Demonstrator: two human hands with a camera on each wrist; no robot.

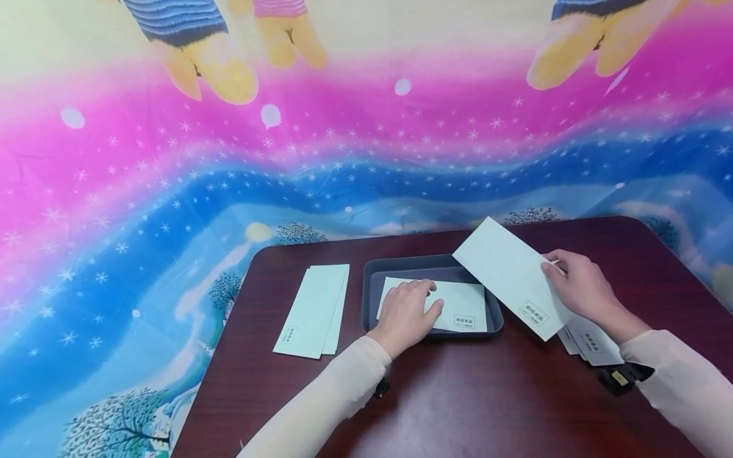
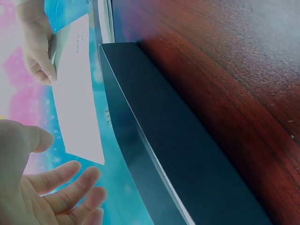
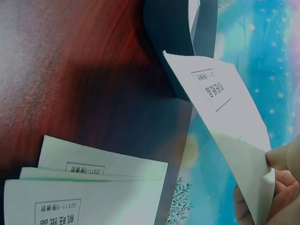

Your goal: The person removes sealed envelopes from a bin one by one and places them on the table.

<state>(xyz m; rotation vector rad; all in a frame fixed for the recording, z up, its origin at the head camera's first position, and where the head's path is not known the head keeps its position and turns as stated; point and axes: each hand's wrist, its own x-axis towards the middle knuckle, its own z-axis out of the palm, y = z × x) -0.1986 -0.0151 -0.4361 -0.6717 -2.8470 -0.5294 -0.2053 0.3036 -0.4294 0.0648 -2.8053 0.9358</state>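
Note:
My right hand (image 1: 581, 283) pinches a pale envelope (image 1: 509, 273) by its right edge, tilted above the table beside the tray. Printed characters in a box mark its lower corner. Over the dark grey tray (image 1: 366, 299) hovers my left hand (image 1: 406, 312), fingers spread and relaxed with nothing in them. Inside the tray lies another envelope (image 1: 458, 305), partly covered by the left hand. In the left wrist view the held envelope (image 2: 77, 89) reaches toward the left fingers (image 2: 70, 192). The right wrist view shows the thumb (image 3: 283, 157) on top of the envelope.
Several loosely stacked envelopes (image 3: 84, 201) lie on the table at the right, partly under the right arm. A second stack of envelopes (image 1: 315, 312) sits left of the tray. Behind the brown table (image 1: 458, 407) hangs a colourful patterned cloth (image 1: 366, 140).

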